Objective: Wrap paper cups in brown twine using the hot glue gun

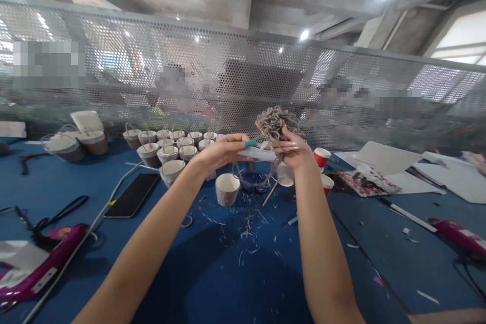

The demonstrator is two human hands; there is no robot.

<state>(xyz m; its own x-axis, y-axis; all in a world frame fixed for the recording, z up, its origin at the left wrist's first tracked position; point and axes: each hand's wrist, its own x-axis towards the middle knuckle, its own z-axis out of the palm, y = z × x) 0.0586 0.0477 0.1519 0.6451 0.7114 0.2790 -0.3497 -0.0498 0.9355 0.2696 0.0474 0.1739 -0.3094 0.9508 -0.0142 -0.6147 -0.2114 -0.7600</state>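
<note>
Both hands are raised above the middle of the table. My right hand (291, 148) is closed around a bunched bundle of grey yarn (279, 120), and a loose strand hangs below it in a loop. My left hand (225, 151) comes in from the left, fingers closed on a slim pale tool with a teal part (256, 154). The tool's far end reaches my right hand, and its exact kind cannot be made out. Below the hands a grey-white paper cup (227, 190) stands upright. A thin wooden stick (270, 194) lies beside it.
Several small cups with looped handles (165, 154) stand at the back left. A black phone (132, 195) and a magenta glue gun (45, 260) lie left; another magenta glue gun (461, 237) lies right. Red cups (321, 158) and white paper sheets (387, 162) sit right. A perforated metal screen (261, 81) stands behind.
</note>
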